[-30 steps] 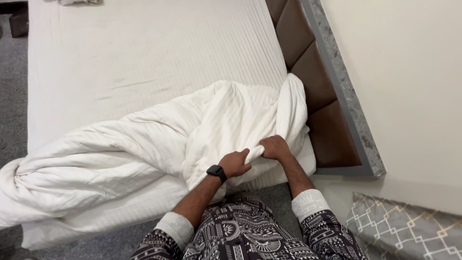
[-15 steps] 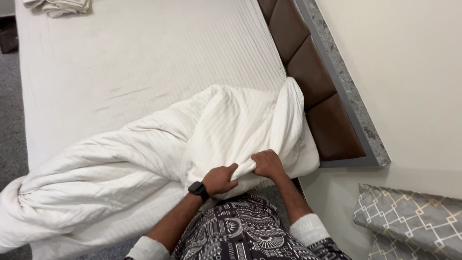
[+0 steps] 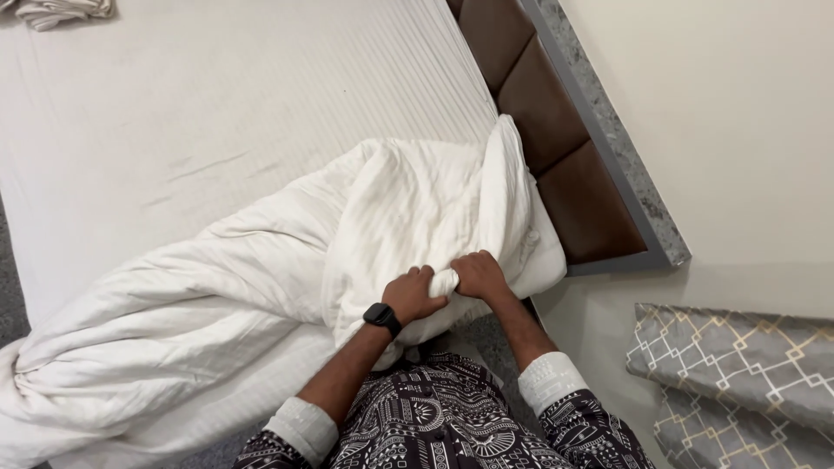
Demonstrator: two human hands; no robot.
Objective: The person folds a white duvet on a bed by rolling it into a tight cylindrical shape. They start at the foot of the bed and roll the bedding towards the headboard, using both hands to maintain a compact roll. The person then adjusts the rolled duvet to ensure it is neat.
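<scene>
A bunched white duvet (image 3: 261,287) lies across the near edge of a bed with a white striped sheet (image 3: 217,95). My left hand (image 3: 413,293), with a black watch on the wrist, is closed on a fold of the duvet's edge. My right hand (image 3: 478,274) grips the same rolled edge right beside it, the two hands almost touching. One end of the duvet stands up against the brown padded headboard (image 3: 556,148). The other end trails off the bed's lower left corner.
A grey stone-look frame (image 3: 608,139) borders the headboard against a cream wall. A grey cushion with a gold lattice pattern (image 3: 738,373) lies on the floor at right. Folded white cloth (image 3: 61,10) sits at the bed's far left. Grey carpet shows at the left edge.
Both hands stay gripped on the duvet's edge and have drawn closer together on it. The view has shifted slightly nearer the bed.
</scene>
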